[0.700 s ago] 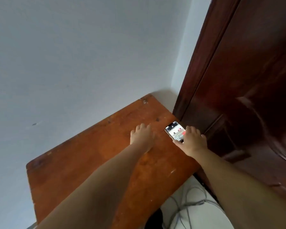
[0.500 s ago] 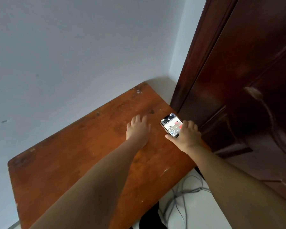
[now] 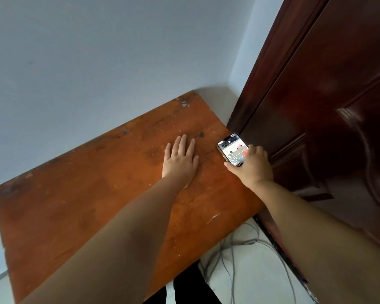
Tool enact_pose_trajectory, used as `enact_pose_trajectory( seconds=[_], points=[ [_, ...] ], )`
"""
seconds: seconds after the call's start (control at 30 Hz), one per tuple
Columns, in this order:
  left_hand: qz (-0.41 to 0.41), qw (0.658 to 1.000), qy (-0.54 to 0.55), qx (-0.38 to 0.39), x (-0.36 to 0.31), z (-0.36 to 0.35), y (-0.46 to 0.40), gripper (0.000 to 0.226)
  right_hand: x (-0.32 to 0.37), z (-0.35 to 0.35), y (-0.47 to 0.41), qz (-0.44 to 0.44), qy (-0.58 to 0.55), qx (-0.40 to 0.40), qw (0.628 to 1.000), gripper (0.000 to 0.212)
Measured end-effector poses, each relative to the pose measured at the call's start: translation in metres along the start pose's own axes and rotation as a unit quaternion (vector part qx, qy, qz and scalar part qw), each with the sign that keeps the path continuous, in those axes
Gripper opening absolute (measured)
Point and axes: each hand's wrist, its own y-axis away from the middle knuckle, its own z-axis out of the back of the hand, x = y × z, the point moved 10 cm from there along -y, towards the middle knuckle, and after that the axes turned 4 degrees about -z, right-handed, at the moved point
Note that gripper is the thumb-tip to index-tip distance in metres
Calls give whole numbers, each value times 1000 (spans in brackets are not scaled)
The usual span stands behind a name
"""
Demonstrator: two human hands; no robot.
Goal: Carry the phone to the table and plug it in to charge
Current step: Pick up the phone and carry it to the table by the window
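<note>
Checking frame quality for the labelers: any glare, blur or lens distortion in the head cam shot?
Head view: wide-angle bend bows the door frame and table edges; soft glare patches on the glossy door panel; the phone screen is lit but its text is too small to read; lighting is flat and dim, with a faint shadow in the wall corner; both hands, left hand and right hand, look sharp.

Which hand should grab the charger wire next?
The left hand, probably. It lies flat and empty on the table, while the right hand is on the phone. The cables on the floor sit nearer the right arm, though, so it would have to reach across.
</note>
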Motion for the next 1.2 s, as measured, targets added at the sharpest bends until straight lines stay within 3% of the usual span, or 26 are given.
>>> enact_pose_trajectory(
  seconds=[0.17,0.37,0.6,0.77,0.97,1.2],
  points=[
    [-11,997,34,68,9,17,2,58,27,26,-5,40,23,-8,999,79],
    [52,998,44,-15,62,84,37,54,114,64,1,120,34,-23,992,81],
    [148,983,48,-94,170,158,133,51,243,89,58,221,19,-44,974,78],
    [245,959,42,-133,274,180,274,51,368,73,164,322,7,-33,946,75],
    [346,928,17,-140,380,169,502,51,497,24,356,433,-33,8,901,76],
    [487,862,-34,-136,470,164,786,50,634,-35,634,598,-34,86,796,77]
  ],
)
